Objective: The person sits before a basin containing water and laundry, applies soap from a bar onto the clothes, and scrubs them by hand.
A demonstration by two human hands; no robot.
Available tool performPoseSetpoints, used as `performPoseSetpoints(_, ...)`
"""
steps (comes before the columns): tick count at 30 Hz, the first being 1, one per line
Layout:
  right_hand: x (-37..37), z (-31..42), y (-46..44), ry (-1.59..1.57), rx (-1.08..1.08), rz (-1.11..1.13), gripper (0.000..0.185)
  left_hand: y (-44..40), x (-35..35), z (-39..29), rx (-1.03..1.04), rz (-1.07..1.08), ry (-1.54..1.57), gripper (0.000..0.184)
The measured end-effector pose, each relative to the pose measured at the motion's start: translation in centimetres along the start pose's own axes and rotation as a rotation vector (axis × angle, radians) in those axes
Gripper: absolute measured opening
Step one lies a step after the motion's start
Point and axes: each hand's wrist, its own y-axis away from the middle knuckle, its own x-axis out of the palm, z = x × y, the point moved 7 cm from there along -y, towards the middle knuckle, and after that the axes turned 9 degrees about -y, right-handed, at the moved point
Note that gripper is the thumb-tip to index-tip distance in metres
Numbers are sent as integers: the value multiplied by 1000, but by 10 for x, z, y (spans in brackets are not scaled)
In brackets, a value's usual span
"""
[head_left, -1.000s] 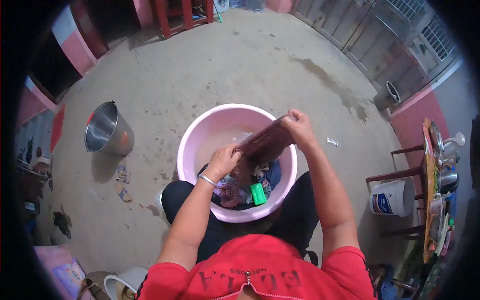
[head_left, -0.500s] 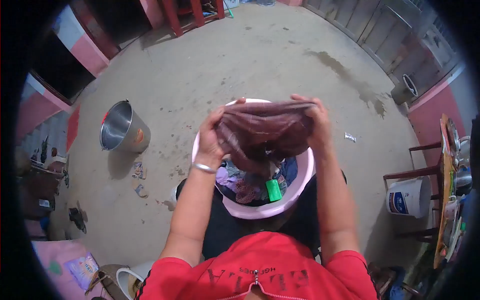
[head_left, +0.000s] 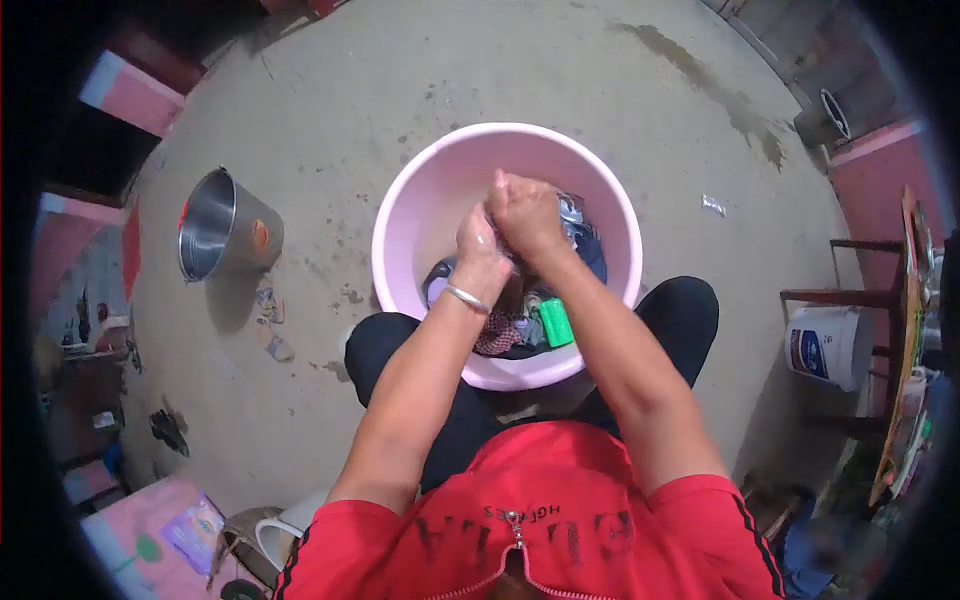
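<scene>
Both hands are close together over a pink basin that stands between my knees. My left hand, with a bangle at its wrist, is closed round the maroon garment. My right hand is closed in a fist against it, gripping the same garment from the right. Most of the garment is hidden under my hands; a dark bunched part hangs below them. Nearer to me, a bright green soap bar lies on the heap of dark and checked clothes in the basin.
A metal bucket stands on the concrete floor at the left. To the right are a white plastic bucket and a wooden table edge with dishes. Lower left, a pink cloth-covered surface holds a purple packet.
The maroon garment was held up spread between my two hands; now it is bunched and lowered into the basin. My hands have come together. The view has tilted further down.
</scene>
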Motion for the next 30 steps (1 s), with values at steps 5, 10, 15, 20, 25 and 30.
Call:
performPoseSetpoints(5, 12, 17, 26, -92, -17, 38, 34, -46, -35, 14, -9, 609, 150, 25)
performPoseSetpoints(10, -7, -80, 22, -244, 249, 431, 42, -25, -2, 2, -149, 676, 140, 15)
performPoseSetpoints(15, -57, -65, 53, -678, 628, 655, 38, 9, 11, -39, 183, 360, -894, 24)
performPoseSetpoints(20, -90, -100, 30, -975, 637, 275, 32, 5, -13, -53, 180, 230, -1218, 33)
performPoseSetpoints(25, -60, -87, 24, -1180, 752, -61, 35, 0, 1, -41, 141, 134, -372, 20)
performPoseSetpoints(30, -4, 32, 28, -415, 72, 289, 33, -27, -36, -24, 3, 7, -324, 26)
